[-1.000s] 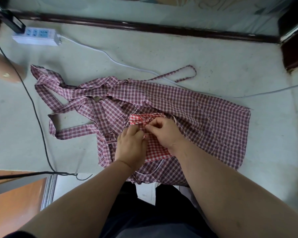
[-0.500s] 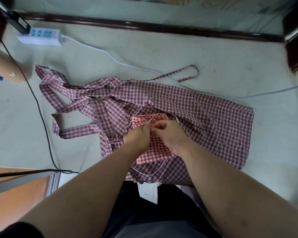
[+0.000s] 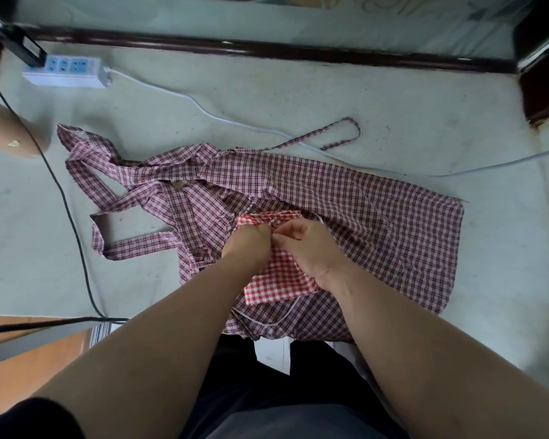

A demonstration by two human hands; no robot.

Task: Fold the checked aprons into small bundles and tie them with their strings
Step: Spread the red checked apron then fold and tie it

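Both hands have come close together since a second ago. Back then the left hand (image 3: pixel 251 242) lay lower on the cloth with its fingers pointing up; now it has curled into a tight grip and bumps right against the right hand (image 3: pixel 308 248). They meet near the top edge of the red bundle (image 3: pixel 279 280). The left grip is closed, fingers tucked under. The right grip is a pinch, thumb and fingers pressed together. Both have hold of something small at the top of the red bundle, but it is too tiny to tell if it is cloth or string. The red bundle has not moved. It lies folded small on top of the big dark apron (image 3: pixel 377 217), near the front edge of the counter (image 3: pixel 393 106). A thin white string (image 3: pixel 267 321) curls out under the bundle's near end. I think the hands are pulling a knot tight, so this bundle looks almost done. The big dark apron is spread out flat, with its straps (image 3: pixel 114 191) loose toward the left edge, so it has yet to be folded and tied.
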